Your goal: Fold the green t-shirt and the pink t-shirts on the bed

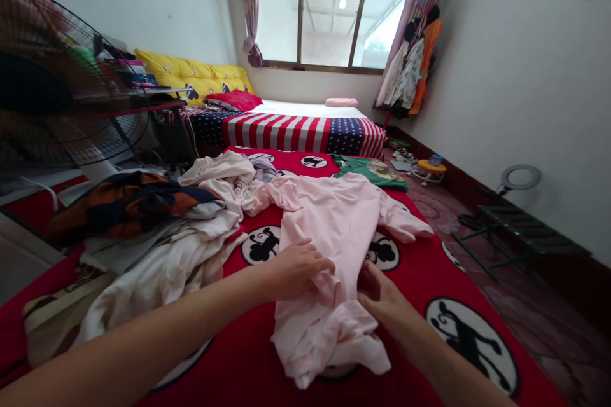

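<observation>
A pale pink long-sleeved shirt [329, 213] lies spread on the red bedcover, its lower part bunched and creased toward me. My left hand [300, 270] reaches across from the left, fingers closed on a fold near the shirt's middle. At the shirt's right edge, my right hand [382, 296] has its thumb and curled fingers around the cloth; some of its fingertips are hidden by the fabric. One sleeve stretches out to the right, while the other meets the clothes heap on the left.
A heap of white clothes [167, 267] with an orange and navy garment [138, 203] lies left. Beyond the shirt is a green shirt [372, 172] on the red bedcover [410, 356]. A fan [62, 89] stands left, a dark green folding stool [525, 229] right.
</observation>
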The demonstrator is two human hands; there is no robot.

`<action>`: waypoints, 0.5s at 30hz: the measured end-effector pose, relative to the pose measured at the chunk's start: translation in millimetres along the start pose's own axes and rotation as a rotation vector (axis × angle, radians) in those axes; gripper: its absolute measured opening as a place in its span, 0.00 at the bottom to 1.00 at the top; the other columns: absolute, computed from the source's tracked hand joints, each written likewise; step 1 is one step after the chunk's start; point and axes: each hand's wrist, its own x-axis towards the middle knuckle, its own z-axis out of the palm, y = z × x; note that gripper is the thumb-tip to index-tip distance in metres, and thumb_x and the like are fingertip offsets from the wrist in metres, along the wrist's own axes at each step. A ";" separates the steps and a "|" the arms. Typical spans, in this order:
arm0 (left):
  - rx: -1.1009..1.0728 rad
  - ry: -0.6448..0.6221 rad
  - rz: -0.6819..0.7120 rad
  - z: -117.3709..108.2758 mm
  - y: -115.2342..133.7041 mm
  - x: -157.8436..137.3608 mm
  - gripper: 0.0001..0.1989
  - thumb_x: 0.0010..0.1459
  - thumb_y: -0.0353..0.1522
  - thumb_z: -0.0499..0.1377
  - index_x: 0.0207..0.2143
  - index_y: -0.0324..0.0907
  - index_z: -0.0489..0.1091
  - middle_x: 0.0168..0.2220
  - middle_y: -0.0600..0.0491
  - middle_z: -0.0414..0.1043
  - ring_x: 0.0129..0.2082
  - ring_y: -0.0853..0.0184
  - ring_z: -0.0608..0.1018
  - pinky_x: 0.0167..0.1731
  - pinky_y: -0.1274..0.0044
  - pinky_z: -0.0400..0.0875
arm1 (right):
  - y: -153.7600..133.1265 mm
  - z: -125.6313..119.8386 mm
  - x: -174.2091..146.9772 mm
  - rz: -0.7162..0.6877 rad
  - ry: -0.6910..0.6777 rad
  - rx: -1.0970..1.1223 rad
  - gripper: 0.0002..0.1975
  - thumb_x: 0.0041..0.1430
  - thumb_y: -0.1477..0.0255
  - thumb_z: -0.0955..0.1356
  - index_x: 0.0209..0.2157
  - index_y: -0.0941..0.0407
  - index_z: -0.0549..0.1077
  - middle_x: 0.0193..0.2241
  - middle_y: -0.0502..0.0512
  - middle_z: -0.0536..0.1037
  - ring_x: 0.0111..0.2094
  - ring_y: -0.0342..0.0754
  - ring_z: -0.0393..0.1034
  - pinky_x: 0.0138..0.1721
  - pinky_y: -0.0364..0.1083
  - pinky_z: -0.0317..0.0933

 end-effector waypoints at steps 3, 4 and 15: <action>0.019 0.000 -0.010 -6.8 -4.9 -14.7 0.08 0.55 0.27 0.59 0.38 0.43 0.74 0.35 0.51 0.73 0.37 0.63 0.75 0.42 0.75 0.66 | 7.2 1.3 0.3 0.136 0.040 0.156 0.36 0.39 0.65 0.78 0.52 0.53 0.67 0.49 0.63 0.78 0.49 0.60 0.74 0.47 0.55 0.68; 0.025 0.006 -0.021 -10.8 -7.5 -21.6 0.05 0.54 0.26 0.59 0.33 0.42 0.73 0.34 0.51 0.72 0.35 0.64 0.74 0.38 0.76 0.66 | 7.7 -1.4 -0.3 0.174 0.043 0.176 0.37 0.38 0.67 0.78 0.52 0.53 0.66 0.47 0.62 0.79 0.47 0.60 0.75 0.46 0.55 0.68; -0.015 0.041 -0.240 -46.9 -53.6 -108.6 0.12 0.52 0.21 0.52 0.32 0.40 0.74 0.34 0.51 0.69 0.35 0.66 0.71 0.35 0.78 0.61 | -25.1 -82.5 -36.3 0.107 0.338 -0.172 0.20 0.42 0.61 0.77 0.38 0.54 0.77 0.30 0.52 0.79 0.27 0.45 0.71 0.26 0.42 0.63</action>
